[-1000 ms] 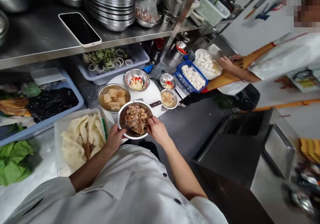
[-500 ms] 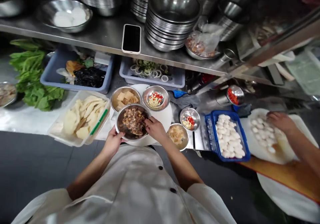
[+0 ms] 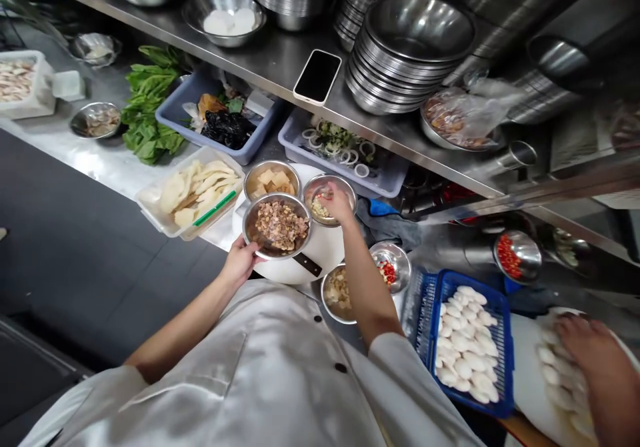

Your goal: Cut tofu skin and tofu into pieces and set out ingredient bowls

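My left hand (image 3: 242,260) grips the rim of a steel bowl (image 3: 250,237) of brown chopped meat (image 3: 281,224), held over a round white board (image 3: 327,247). My right hand (image 3: 336,202) reaches into a second steel bowl (image 3: 353,190) with chopped garlic and red chili; its fingertips are down in the food, and what they hold is hidden. Behind the meat bowl stands a bowl of pale yellowish pieces (image 3: 273,182). A knife's black handle (image 3: 307,264) sticks out from under the meat bowl.
On the left are a tub of pale slices (image 3: 200,190) and leafy greens (image 3: 150,114). Blue-grey trays stand under a steel shelf (image 3: 240,64) with a phone (image 3: 318,76) and stacked bowls. At right, another person's hand (image 3: 590,347) is beside a blue basket of white pieces (image 3: 467,340).
My right hand has left the meat bowl and moved back and right into the garlic and chili bowl. The knife handle has come into view. The camera view has turned.
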The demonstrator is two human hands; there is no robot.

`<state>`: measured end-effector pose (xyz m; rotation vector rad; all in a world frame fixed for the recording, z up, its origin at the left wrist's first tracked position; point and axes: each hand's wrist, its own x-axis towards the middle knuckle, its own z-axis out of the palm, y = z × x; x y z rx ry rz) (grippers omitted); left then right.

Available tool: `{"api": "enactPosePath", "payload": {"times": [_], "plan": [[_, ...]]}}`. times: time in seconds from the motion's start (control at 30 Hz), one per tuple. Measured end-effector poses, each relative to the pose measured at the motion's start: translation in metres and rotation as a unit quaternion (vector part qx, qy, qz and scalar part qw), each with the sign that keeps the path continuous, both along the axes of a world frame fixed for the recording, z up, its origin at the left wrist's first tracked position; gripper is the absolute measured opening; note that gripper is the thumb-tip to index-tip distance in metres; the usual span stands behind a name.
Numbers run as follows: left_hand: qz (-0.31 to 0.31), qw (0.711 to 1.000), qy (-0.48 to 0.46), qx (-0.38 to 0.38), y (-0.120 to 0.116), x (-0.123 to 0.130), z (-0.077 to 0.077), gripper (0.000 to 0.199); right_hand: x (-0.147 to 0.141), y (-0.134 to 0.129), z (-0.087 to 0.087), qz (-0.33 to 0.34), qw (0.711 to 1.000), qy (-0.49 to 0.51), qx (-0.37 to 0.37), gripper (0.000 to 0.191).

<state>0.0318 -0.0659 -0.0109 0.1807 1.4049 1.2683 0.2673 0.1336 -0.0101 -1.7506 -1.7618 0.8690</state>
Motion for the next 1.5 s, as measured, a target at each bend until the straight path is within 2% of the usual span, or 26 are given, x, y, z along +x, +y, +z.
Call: {"api": "enactPosePath", "payload": {"times": [0.03,0.1,0.17,0.27,0.37,0.47,0.63,0.93,1.07,1.17,1.27,1.37,1.43,1.5], "plan": [[0.003,1.000,0.002,0.004,0.001,0.002,0.000,0.047,0.001,0.000,0.006,0.020,0.998,-0.056,0.006,0.048],[0.006,1.000,0.011,0.014,0.003,0.008,0.001,0.046,0.003,-0.016,0.018,0.066,0.989,-0.122,0.041,0.046],[0.004,0.999,0.022,0.022,0.005,0.013,0.001,0.049,0.003,-0.047,0.029,0.153,0.974,-0.147,0.074,0.041],[-0.006,0.999,0.035,0.024,0.005,0.020,0.000,0.051,-0.004,-0.097,0.036,0.271,0.938,-0.207,0.056,0.043],[-0.020,0.999,0.046,0.022,0.002,0.027,-0.003,0.050,-0.013,-0.123,0.034,0.268,0.921,-0.283,0.018,0.037],[-0.044,0.998,0.043,0.008,-0.002,0.035,-0.005,0.050,-0.010,-0.130,0.029,0.253,0.917,-0.310,0.003,0.029],[-0.126,0.991,0.045,0.003,-0.002,0.055,-0.007,0.050,0.022,-0.152,0.024,0.180,0.931,-0.316,-0.029,0.030],[-0.269,0.962,0.037,-0.011,0.012,0.103,-0.018,0.047,0.088,-0.200,0.017,0.050,0.968,-0.238,-0.063,0.024],[-0.311,0.950,-0.005,-0.005,0.018,0.131,-0.019,0.045,0.115,-0.210,0.006,-0.049,0.980,-0.184,-0.048,0.023],[-0.330,0.944,-0.021,-0.005,0.023,0.152,-0.022,0.044,0.138,-0.215,-0.004,-0.154,0.984,-0.084,-0.021,0.016],[-0.344,0.938,-0.032,-0.010,0.027,0.167,-0.024,0.042,0.161,-0.219,-0.014,-0.233,0.967,0.103,0.008,0.013],[-0.343,0.938,-0.041,-0.011,0.029,0.175,-0.025,0.042,0.182,-0.219,-0.024,-0.260,0.914,0.311,0.002,0.030],[-0.339,0.940,-0.041,-0.009,0.029,0.176,-0.025,0.042,0.192,-0.216,-0.033,-0.278,0.877,0.392,0.000,0.036],[-0.333,0.942,-0.040,-0.005,0.028,0.174,-0.025,0.041,0.200,-0.208,-0.042,-0.325,0.851,0.412,0.023,0.033]]}}
